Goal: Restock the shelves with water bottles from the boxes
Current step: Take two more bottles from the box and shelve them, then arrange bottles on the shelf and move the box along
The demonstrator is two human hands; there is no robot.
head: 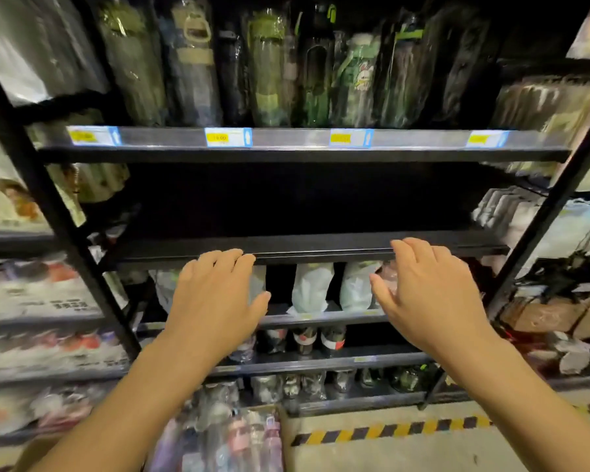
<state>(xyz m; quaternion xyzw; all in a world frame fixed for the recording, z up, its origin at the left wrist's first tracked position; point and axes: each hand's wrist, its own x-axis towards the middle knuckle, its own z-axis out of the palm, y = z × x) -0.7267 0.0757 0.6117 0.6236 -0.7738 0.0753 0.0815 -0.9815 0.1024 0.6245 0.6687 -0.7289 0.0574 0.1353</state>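
Both arms reach forward, palms down, toward the front lip of the middle shelf, a black board where no stock shows in the dark. The left hand and the right hand have their fingers spread and only lightly bent, and neither holds anything. The fingertips sit at the lip, but I cannot tell whether they touch it. Spaced well apart like this, the hands seem to be sizing up or steadying the gap that needs filling, not carrying stock.

The water bottles to be shelved lie in plastic wrap in a cardboard box on the floor, near and low, under the left forearm.

On the top shelf, wrapped bottles stand upright in a tight row behind yellow price tags. Just under the hands, white-wrapped bottles stand on the next board, with more rows below.

The rack is black metal with slanting uprights. The concrete floor carries yellow-and-black hazard tape. Packaged goods fill the left rack, and bags and cartons pile up at the right.
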